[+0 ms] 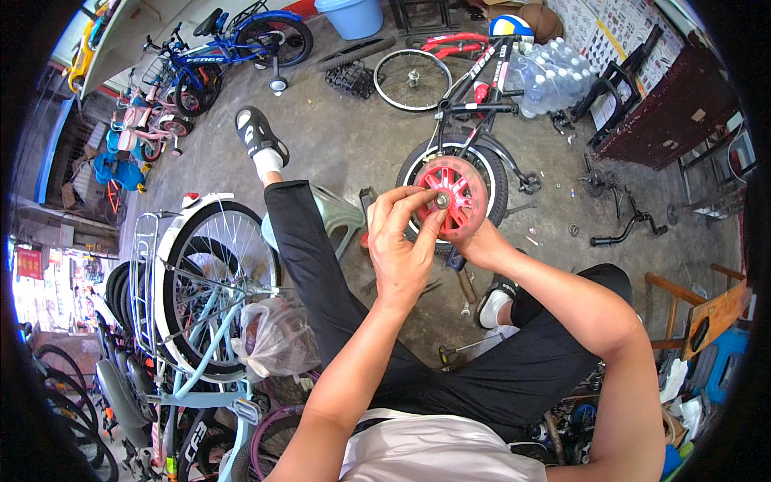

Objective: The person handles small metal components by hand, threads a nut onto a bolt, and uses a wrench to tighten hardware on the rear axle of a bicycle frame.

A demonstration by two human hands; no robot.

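A small red wheel (468,186) with a clear tyre and a metal hub faces me in front of my lap. My right hand (484,246) grips it from behind and below; most of those fingers are hidden by the wheel. The thumb and fingertips of my left hand (401,247) close around the metal nut (442,200) at the wheel's centre. Behind the wheel, a black bicycle frame (487,80) and its rear wheel (502,181) rest on the floor. A hammer (466,285) and a wrench (466,308) lie below, between my feet.
A light-blue bicycle (210,341) with a plastic bag (277,337) stands close on my left. A bare wheel (413,79), clear bottles (554,76) and a crank part (626,238) lie farther out. A wooden stool (717,319) is at right, a blue bicycle (233,40) at far left.
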